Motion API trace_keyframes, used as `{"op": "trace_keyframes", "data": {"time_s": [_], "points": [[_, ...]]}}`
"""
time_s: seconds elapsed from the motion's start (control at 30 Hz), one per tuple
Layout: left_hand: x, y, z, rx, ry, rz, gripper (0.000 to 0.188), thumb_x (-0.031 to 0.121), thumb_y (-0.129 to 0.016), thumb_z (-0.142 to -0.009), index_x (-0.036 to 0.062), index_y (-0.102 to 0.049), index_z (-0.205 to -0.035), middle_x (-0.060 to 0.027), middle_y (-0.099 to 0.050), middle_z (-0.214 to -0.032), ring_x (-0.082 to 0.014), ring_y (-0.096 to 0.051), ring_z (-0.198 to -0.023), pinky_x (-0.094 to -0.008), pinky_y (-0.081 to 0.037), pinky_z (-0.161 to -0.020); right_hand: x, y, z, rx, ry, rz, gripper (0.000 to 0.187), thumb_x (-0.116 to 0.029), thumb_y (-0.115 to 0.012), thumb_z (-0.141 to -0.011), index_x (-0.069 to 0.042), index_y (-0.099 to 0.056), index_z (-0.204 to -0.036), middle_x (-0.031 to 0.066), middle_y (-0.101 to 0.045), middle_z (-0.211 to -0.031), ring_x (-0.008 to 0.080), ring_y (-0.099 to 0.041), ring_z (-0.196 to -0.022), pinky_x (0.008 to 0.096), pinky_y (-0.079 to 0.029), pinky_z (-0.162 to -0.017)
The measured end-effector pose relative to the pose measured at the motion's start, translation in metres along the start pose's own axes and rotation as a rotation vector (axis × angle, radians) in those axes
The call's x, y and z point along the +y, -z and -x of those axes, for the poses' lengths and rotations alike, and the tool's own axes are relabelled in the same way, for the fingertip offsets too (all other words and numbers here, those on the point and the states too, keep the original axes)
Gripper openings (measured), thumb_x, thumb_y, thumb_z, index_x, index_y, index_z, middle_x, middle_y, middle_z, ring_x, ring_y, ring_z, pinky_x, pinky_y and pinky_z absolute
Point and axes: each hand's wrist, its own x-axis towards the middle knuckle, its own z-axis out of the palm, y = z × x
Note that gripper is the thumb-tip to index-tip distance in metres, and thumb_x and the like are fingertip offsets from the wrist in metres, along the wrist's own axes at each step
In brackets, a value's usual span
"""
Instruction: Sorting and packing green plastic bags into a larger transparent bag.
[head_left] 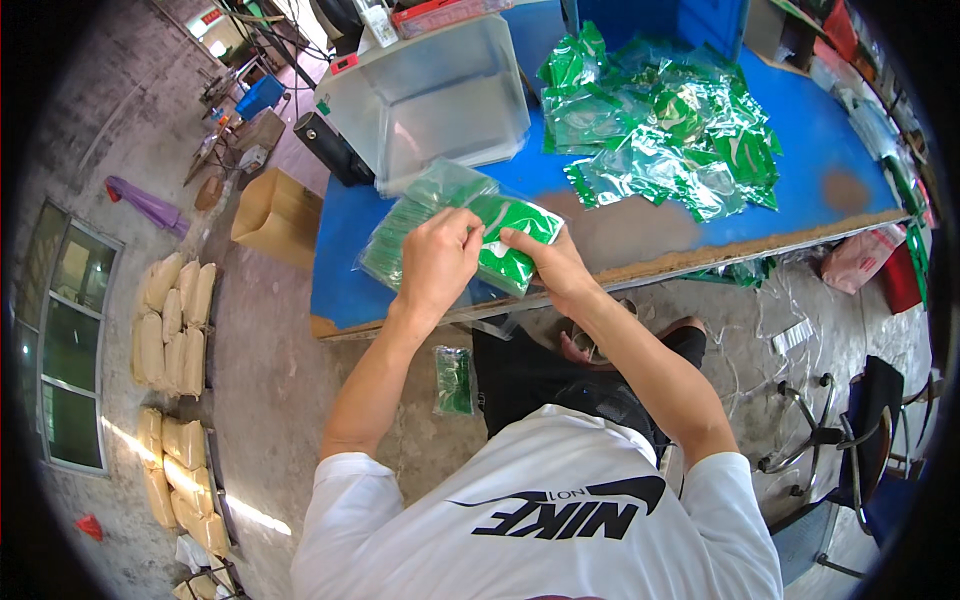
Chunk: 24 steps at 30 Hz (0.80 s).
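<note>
Over the near edge of the blue table, my right hand [560, 268] grips a stack of flat green packets [512, 245], thumb on top and fingers underneath. My left hand [440, 258] is closed, its fingers curled in a pinch at the edge of a clear plastic bag [385, 245]. More green packets show through that bag. The stack's left end meets the bag by my left fingertips, which partly hide the contact. Beyond my hands, a large loose heap of shiny green packets [690, 130] lies on the table [800, 110].
Behind the bag stands a translucent plastic bin [450, 110], with a black cylinder [330, 145] beside it. A blue crate [655, 25] is behind the heap. An open cardboard box [278, 218] is left of the table. One green bundle [453, 380] lies on the floor; a chair [850, 430] is at right.
</note>
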Motion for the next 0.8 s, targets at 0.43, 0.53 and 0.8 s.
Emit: {"op": "trace_keyframes", "data": {"time_s": [0.43,0.53,0.8], "points": [[0.047,-0.035,0.008,0.078,0.026,0.322,0.014,0.008,-0.075,-0.085,0.0036,-0.071,-0.096,-0.0087,-0.070,-0.081,-0.0193,-0.067,-0.069,-0.0316,-0.053,-0.062,0.012,0.029,-0.099,-0.533,0.000,0.352,0.050,-0.027,-0.068,-0.095,-0.007,-0.053,-0.137,0.0079,-0.062,-0.126,0.0182,-0.063,-0.112,0.0380,-0.054,-0.091],[-0.028,-0.007,-0.009,0.156,0.365,0.609,0.034,0.018,-0.078,-0.088,0.0019,-0.068,-0.116,-0.0059,-0.071,-0.096,-0.0140,-0.066,-0.085,-0.0287,-0.053,-0.078,-0.015,0.026,-0.060,-0.307,-0.306,0.043,0.059,-0.032,-0.072,-0.091,-0.009,-0.050,-0.141,0.0103,-0.060,-0.129,0.0239,-0.064,-0.110,0.0408,-0.056,-0.092],[-0.187,-0.037,0.012,-0.371,0.785,1.404,0.071,0.045,-0.050,-0.104,0.0060,-0.027,-0.158,-0.0114,-0.038,-0.158,-0.0270,-0.041,-0.142,-0.0404,-0.030,-0.119,0.012,0.000,-0.100,0.021,-0.047,0.534,0.067,-0.054,-0.082,-0.075,-0.001,-0.071,-0.115,0.0174,-0.071,-0.111,0.0232,-0.071,-0.097,0.0391,-0.060,-0.075]]}}
